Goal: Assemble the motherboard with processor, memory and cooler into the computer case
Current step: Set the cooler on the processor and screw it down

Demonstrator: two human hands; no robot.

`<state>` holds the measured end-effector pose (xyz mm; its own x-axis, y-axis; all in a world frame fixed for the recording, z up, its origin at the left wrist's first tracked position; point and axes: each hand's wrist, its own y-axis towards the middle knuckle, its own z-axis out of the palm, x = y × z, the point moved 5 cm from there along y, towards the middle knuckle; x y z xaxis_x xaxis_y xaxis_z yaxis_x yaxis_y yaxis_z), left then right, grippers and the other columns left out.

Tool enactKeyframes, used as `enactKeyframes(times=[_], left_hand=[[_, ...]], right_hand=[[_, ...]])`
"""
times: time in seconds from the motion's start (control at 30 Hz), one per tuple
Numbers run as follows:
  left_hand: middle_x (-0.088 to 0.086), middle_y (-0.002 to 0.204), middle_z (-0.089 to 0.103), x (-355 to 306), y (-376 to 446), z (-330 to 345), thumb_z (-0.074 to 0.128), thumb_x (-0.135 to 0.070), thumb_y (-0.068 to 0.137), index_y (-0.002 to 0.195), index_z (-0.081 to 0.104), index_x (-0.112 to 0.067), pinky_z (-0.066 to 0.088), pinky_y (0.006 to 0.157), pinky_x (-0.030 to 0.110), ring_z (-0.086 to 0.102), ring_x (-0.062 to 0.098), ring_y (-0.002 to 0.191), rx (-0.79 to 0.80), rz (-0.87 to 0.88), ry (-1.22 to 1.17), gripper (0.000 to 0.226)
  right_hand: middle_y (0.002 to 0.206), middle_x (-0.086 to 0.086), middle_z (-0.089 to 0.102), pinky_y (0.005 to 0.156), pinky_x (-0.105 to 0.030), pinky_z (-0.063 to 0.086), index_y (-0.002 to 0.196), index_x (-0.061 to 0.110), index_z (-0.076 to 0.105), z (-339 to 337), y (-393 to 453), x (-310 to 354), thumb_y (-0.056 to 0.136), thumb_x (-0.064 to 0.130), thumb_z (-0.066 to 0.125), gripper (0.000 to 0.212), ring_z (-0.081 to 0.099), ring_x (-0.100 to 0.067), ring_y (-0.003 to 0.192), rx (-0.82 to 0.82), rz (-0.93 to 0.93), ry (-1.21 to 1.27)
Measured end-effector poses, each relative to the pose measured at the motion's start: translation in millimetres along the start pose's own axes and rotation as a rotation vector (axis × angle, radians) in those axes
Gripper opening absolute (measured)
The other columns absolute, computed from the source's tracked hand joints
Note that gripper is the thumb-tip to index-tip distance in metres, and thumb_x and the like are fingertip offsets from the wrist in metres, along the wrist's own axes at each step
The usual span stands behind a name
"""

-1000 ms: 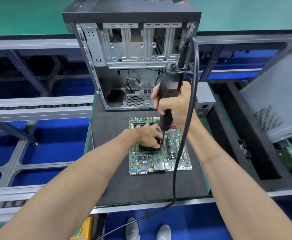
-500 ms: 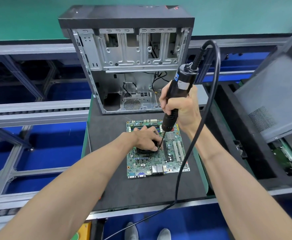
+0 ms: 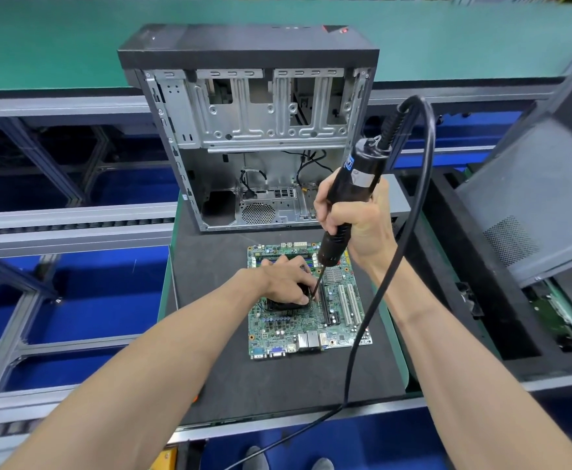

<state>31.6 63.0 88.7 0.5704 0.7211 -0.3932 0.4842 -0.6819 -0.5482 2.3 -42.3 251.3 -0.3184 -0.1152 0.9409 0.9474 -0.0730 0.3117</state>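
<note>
A green motherboard (image 3: 311, 327) lies flat on the dark mat (image 3: 230, 378), in front of the open computer case (image 3: 257, 130). My left hand (image 3: 284, 278) rests on the black cooler (image 3: 283, 304), fingers curled over its top and right edge. My right hand (image 3: 359, 220) grips a black electric screwdriver (image 3: 349, 198) held almost upright, tilted right at the top. Its thin bit comes down at the cooler's right side, next to my left fingertips. The bit's tip is hidden among them. The processor is not visible.
The screwdriver's black cable (image 3: 379, 300) loops from its top down across the board's right edge and off the mat's front. A grey case side panel (image 3: 528, 198) leans at the right over a black foam tray (image 3: 474, 283). Conveyor rails (image 3: 71, 232) run along the left.
The screwdriver has tilted, its top swinging right, while its bit stayed at the cooler's right side. My left hand has stayed on the cooler. The view has shifted slightly.
</note>
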Motion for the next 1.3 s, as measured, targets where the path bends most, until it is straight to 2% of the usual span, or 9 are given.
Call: enactKeyframes(times=[0.2, 0.47, 0.6, 0.73, 0.83, 0.9, 1.07, 1.17, 1.3], left_hand=[[-0.010, 0.133, 0.036, 0.1, 0.9, 0.1, 0.056, -0.036, 0.093, 0.107, 0.064, -0.043, 0.020, 0.101, 0.046, 0.030, 0.020, 0.118, 0.001, 0.002, -0.008, 0.017], [-0.011, 0.111, 0.032, -0.4, 5.7, 3.4, 0.056, -0.037, 0.093, 0.114, 0.065, -0.043, 0.018, 0.098, 0.047, 0.029, 0.021, 0.112, 0.004, -0.017, -0.007, 0.023], [-0.011, 0.107, 0.030, 1.4, 7.5, 4.9, 0.057, -0.039, 0.093, 0.114, 0.064, -0.044, 0.018, 0.099, 0.048, 0.028, 0.021, 0.111, 0.005, -0.018, 0.003, 0.023], [-0.011, 0.112, 0.032, 2.4, 9.2, 6.1, 0.056, -0.040, 0.091, 0.111, 0.063, -0.043, 0.018, 0.096, 0.046, 0.030, 0.021, 0.110, 0.000, -0.015, 0.021, 0.021], [-0.012, 0.109, 0.031, 3.1, 10.4, 7.3, 0.056, -0.042, 0.091, 0.111, 0.063, -0.044, 0.018, 0.098, 0.048, 0.029, 0.021, 0.109, -0.001, -0.018, 0.023, 0.022], [-0.013, 0.109, 0.031, 2.7, 10.2, 7.4, 0.056, -0.041, 0.090, 0.110, 0.064, -0.042, 0.017, 0.098, 0.049, 0.029, 0.020, 0.110, -0.002, -0.020, 0.016, 0.022], [-0.010, 0.129, 0.036, 2.3, 4.7, 4.1, 0.057, -0.039, 0.090, 0.104, 0.061, -0.042, 0.019, 0.102, 0.048, 0.031, 0.022, 0.118, -0.004, -0.009, 0.012, 0.015], [-0.006, 0.125, 0.041, 0.3, 1.3, 0.5, 0.062, -0.036, 0.088, 0.119, 0.051, -0.043, 0.022, 0.101, 0.050, 0.035, 0.022, 0.117, -0.049, 0.012, -0.031, 0.034], [0.001, 0.099, 0.051, 3.8, -0.8, -4.6, 0.073, -0.035, 0.083, 0.126, 0.033, -0.030, 0.029, 0.100, 0.050, 0.047, 0.026, 0.099, -0.102, -0.030, -0.163, 0.058]], right_hand=[[0.053, -0.011, 0.053, 0.050, -0.034, 0.032, 0.068, -0.004, 0.057, 5.0, -1.6, 1.8, 0.045, -0.005, 0.051, 0.024, 0.042, -0.024, 0.050, -0.005, 0.000, -0.046], [0.054, -0.018, 0.049, 0.046, -0.042, 0.028, 0.060, 0.005, 0.057, 10.2, -2.7, 1.6, 0.040, -0.001, 0.052, 0.022, 0.038, -0.038, 0.051, 0.013, -0.048, -0.103], [0.055, -0.018, 0.049, 0.047, -0.038, 0.030, 0.062, 0.001, 0.055, 10.4, -4.1, 0.7, 0.041, 0.005, 0.055, 0.021, 0.042, -0.027, 0.051, 0.016, -0.054, -0.099], [0.055, -0.010, 0.053, 0.049, -0.031, 0.034, 0.060, 0.002, 0.056, 4.4, -6.6, 2.0, 0.041, 0.008, 0.057, 0.020, 0.044, -0.025, 0.052, -0.014, -0.043, -0.069], [0.056, -0.015, 0.051, 0.047, -0.038, 0.033, 0.063, 0.002, 0.057, 6.6, -5.9, 1.1, 0.043, 0.004, 0.057, 0.021, 0.044, -0.024, 0.053, -0.011, -0.034, -0.079], [0.054, -0.014, 0.052, 0.049, -0.035, 0.034, 0.066, 0.002, 0.061, 6.4, -4.4, -0.9, 0.042, -0.001, 0.054, 0.025, 0.045, -0.023, 0.053, -0.019, -0.021, -0.073], [0.052, -0.011, 0.054, 0.054, -0.026, 0.037, 0.071, -0.004, 0.061, -5.2, -4.1, 1.1, 0.046, -0.003, 0.054, 0.026, 0.043, -0.021, 0.048, -0.052, -0.023, -0.012], [0.051, -0.016, 0.050, 0.053, -0.027, 0.035, 0.069, 0.003, 0.064, -17.5, -6.6, 7.0, 0.048, -0.006, 0.052, 0.026, 0.039, -0.020, 0.042, -0.096, -0.023, 0.072], [0.051, -0.014, 0.050, 0.051, -0.028, 0.034, 0.066, 0.005, 0.064, -27.3, 3.0, 20.5, 0.048, -0.005, 0.052, 0.024, 0.036, -0.021, 0.040, -0.160, -0.084, 0.120]])
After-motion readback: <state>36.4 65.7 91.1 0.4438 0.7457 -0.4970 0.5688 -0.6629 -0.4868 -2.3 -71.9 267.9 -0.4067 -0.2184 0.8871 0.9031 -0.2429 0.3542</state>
